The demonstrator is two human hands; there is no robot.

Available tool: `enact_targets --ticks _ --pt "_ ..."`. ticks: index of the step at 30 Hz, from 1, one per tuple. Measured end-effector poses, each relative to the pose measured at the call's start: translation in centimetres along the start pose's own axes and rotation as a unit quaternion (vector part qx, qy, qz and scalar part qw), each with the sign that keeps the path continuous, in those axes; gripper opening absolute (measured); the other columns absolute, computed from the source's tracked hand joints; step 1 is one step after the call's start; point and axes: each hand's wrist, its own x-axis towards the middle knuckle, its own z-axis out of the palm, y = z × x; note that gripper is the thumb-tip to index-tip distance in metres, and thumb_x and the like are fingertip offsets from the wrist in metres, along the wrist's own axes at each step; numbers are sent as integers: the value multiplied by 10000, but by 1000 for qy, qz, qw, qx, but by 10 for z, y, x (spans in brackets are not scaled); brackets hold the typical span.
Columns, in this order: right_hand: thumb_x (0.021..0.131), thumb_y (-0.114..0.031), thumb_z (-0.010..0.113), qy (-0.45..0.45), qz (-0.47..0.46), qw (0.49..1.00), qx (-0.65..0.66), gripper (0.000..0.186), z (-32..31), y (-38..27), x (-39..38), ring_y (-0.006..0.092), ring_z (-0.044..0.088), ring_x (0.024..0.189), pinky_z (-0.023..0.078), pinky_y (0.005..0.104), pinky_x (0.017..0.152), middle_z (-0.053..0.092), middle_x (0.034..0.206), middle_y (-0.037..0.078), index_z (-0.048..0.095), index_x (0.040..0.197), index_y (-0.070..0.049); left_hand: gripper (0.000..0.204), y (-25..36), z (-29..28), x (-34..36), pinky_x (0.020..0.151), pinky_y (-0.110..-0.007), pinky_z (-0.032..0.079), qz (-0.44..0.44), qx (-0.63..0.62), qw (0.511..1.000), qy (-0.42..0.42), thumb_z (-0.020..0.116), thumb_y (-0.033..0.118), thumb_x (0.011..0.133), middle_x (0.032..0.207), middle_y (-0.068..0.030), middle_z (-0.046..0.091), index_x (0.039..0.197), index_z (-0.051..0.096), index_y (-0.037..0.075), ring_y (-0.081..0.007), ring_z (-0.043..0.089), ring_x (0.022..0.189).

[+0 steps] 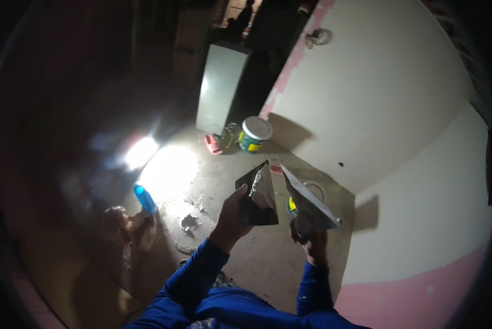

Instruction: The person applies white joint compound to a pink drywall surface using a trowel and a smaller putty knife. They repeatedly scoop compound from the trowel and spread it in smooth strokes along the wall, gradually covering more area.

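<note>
My left hand [232,218] is closed on a dark, flat rectangular plate [249,207], its thumb lying over the face. A ridge of pale wet putty [258,183] runs along the plate. To its right, my right hand [310,242] grips a plastering trowel [310,202] from below, the blade tilted and seen at a slant. The top ends of plate and trowel come close together; I cannot tell whether they touch. Most of the right fingers are in shadow, and the trowel's handle is hidden by the hand.
A lidded green bucket [255,135] stands by the wall, beside a pink slipper [212,145]. Another bucket [315,189] is partly hidden behind the trowel. A bright lamp [142,152], a blue bottle [145,197] and a putty-smeared round patch [187,227] lie left. White walls [377,82] rise right.
</note>
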Motion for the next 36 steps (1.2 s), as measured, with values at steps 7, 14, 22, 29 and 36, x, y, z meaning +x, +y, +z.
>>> enact_targets --ticks 7,14,22,29,36 --pt "1076 -461 445 149 -158 964 -154 552 59 -5 4 90 511 584 418 244 520 568 772 50 563 1191 66 320 -1 59 -35 855 -371 605 -45 55 996 53 511 337 1054 928 -76 738 1080 674 63 -222 735 860" --pt "1065 -490 483 220 -148 938 -224 568 76 5 -16 137 593 628 490 286 572 670 934 124 596 1251 35 382 17 63 -33 914 -390 595 -122 101 987 19 493 359 1057 1074 -94 733 1217 643 46 -235 728 960" --pt "1050 -162 549 267 -89 925 -253 263 105 1 -51 193 640 675 533 314 616 614 1325 180 596 1273 -29 466 8 41 -21 989 -450 559 -209 95 973 36 483 391 1060 1221 -141 687 1346 568 33 -296 691 1087" --pt "1027 -156 582 358 -105 810 -453 275 64 4 -81 382 695 1041 549 415 875 651 1241 195 588 1296 -97 468 -38 41 0 1043 -475 522 -210 89 972 -58 482 374 1071 1270 -145 667 1370 554 21 -303 656 1164" --pt "1076 -337 552 525 69 842 -105 388 10 7 -172 74 546 656 481 278 575 586 869 39 526 1346 -61 372 -124 49 11 784 -289 567 -180 257 950 4 378 265 1079 1160 -58 674 1351 552 81 -157 669 951"
